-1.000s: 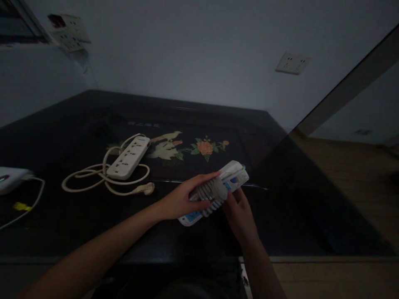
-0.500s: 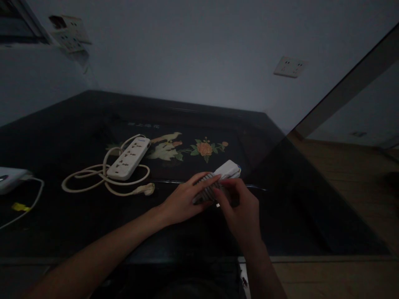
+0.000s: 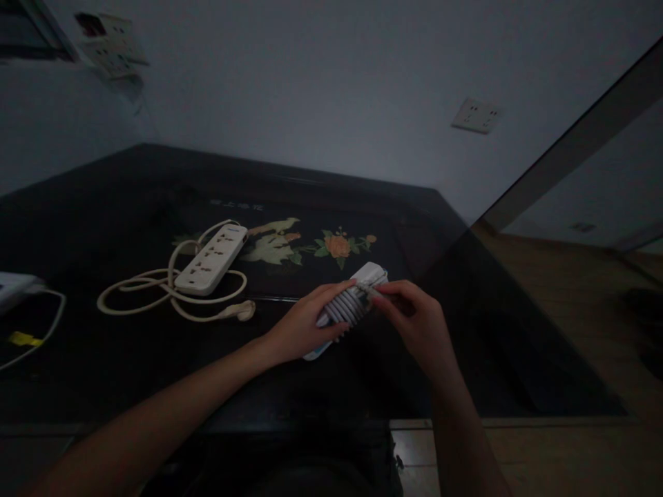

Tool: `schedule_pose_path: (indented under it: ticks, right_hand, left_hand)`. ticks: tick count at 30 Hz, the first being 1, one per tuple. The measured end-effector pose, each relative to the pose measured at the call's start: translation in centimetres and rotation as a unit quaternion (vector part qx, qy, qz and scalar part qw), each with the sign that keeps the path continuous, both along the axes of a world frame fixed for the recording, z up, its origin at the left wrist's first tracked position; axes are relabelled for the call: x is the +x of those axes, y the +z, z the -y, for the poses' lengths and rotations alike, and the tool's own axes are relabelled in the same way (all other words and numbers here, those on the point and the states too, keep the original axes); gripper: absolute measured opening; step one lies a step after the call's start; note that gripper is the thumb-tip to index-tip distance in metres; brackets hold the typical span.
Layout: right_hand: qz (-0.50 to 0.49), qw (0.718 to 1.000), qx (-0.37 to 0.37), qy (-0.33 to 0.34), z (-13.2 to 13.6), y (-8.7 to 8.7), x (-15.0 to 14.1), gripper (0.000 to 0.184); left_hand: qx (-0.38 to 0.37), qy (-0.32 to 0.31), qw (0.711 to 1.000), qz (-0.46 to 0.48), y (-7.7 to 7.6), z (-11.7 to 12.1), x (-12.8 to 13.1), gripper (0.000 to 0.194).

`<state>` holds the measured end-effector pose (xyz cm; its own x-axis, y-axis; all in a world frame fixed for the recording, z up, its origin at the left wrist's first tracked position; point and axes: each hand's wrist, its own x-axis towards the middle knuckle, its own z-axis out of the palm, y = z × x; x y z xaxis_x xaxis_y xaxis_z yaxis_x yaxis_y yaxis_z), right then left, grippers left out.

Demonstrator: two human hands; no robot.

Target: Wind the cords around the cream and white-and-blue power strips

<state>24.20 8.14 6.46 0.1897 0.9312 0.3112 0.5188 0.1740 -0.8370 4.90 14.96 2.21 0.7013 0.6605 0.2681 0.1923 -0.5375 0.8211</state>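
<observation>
A white power strip [image 3: 369, 271] with its pale grey cord [image 3: 348, 306] wound round the middle in several turns is held at a slant over the dark table. My left hand [image 3: 305, 323] is closed around it from the left, fingers over the top and thumb against the coils. At the strip's far right end, my right hand [image 3: 411, 308] pinches part of the cord between thumb and fingertips. Its exact grip is dim and partly hidden. The near end of the strip sticks out below my left hand.
Left of my hands lies another white power strip [image 3: 211, 259] with its cord looped loosely and its plug [image 3: 243, 310] near my left wrist. A white device [image 3: 15, 290] with a cable sits at the left edge. The dark table [image 3: 466, 359] carries a flower picture. Wall sockets [image 3: 475, 115] are behind.
My right hand has moved right and up to the strip's far end. The strip has turned, so more of the coils and its near end show. The view has shifted slightly.
</observation>
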Motion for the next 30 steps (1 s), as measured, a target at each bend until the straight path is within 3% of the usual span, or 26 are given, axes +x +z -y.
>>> schedule_pose_path:
  ticks: [6,11,21,30]
  right_hand:
    - [0.033,0.999,0.042,0.004,-1.0,-0.6,0.2,0.009]
    - [0.078,0.993,0.081,-0.036,-1.1,-1.2,-0.4,0.007]
    - [0.044,0.992,0.079,-0.086,-0.5,-2.9,-0.9,0.015]
    - [0.026,0.985,0.125,-0.116,0.0,-4.3,-1.9,0.011]
  left_hand:
    - [-0.112,0.023,0.993,0.006,-0.3,-0.1,0.3,0.074]
    - [-0.185,0.012,0.982,0.040,-0.1,-0.2,0.4,0.070]
    - [-0.211,0.022,0.976,0.042,-0.3,-0.2,0.6,0.067]
    - [-0.229,0.014,0.972,0.047,-0.4,0.0,0.7,0.065]
